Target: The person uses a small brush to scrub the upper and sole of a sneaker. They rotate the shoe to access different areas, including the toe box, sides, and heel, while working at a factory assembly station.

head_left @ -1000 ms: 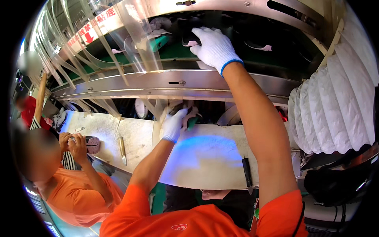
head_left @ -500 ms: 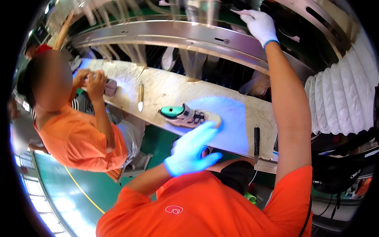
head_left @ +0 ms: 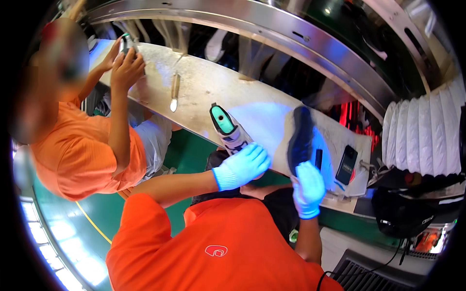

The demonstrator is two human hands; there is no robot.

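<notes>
My left hand (head_left: pixel 242 166) is closed around the toe end of a light grey shoe upper (head_left: pixel 234 137) with dark straps. A green shoe last (head_left: pixel 223 120) with a dark hole fills its opening, which points away from me. To the right, my right hand (head_left: pixel 308 190) grips one end of a shoe sole (head_left: pixel 300 138), dark on the face I see and pale along its left edge. The sole stands tilted over the bluish-lit patch of the workbench (head_left: pixel 262 109), apart from the upper. Both hands wear white knit gloves, tinted blue by the light.
A wooden-handled blade (head_left: pixel 174 92) lies on the bench, left of the upper. To the right are a black pen-like tool (head_left: pixel 319 158), partly hidden, and a phone (head_left: pixel 346 165). A metal rail (head_left: pixel 272 24) runs behind. At left a co-worker (head_left: pixel 92 145) holds a shoe.
My right hand has come down from beyond the metal rail and now holds the sole over the bench. My left hand has closed on the upper, which has turned, heel away from me.
</notes>
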